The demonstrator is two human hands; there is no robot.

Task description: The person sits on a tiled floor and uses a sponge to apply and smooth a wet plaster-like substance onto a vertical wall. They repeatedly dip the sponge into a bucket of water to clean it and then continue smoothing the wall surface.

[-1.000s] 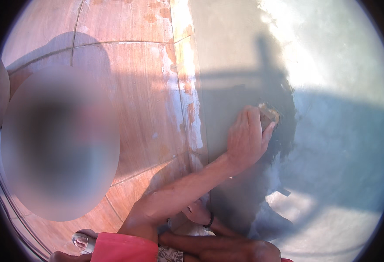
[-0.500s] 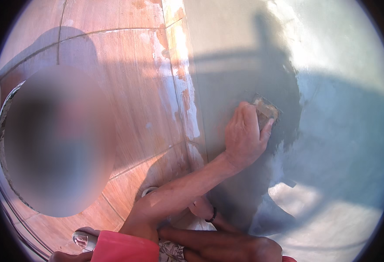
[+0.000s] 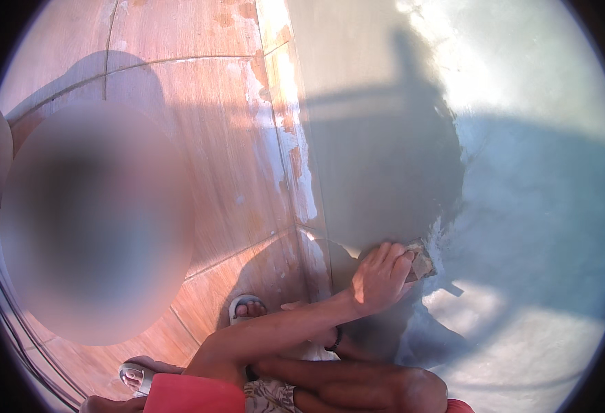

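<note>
My left hand (image 3: 383,279) is closed around a small brown-grey block (image 3: 421,264), smeared with plaster, and presses it to the grey surface (image 3: 378,158). Whether the block is a sponge or a wooden float I cannot make out. A darker, damp-looking patch spreads beyond the hand, its ragged right edge bordering paler grey. Behind my left forearm, my right hand (image 3: 323,336) with a black bracelet at the wrist is mostly hidden. Its visible fingers stretch out to the left, near the joint between grey surface and tiles, with nothing seen in them.
Wood-look tiles (image 3: 199,151) with white smears lie to the left, meeting the grey surface along a pale strip. A blurred oval (image 3: 96,220) covers much of the left. Dark cables (image 3: 24,344) run at the lower left. My sandalled feet (image 3: 249,308) rest on the tiles.
My left hand has moved the block toward me, down along the grey surface near the patch's edge. More of my right hand's fingers shows past the forearm.
</note>
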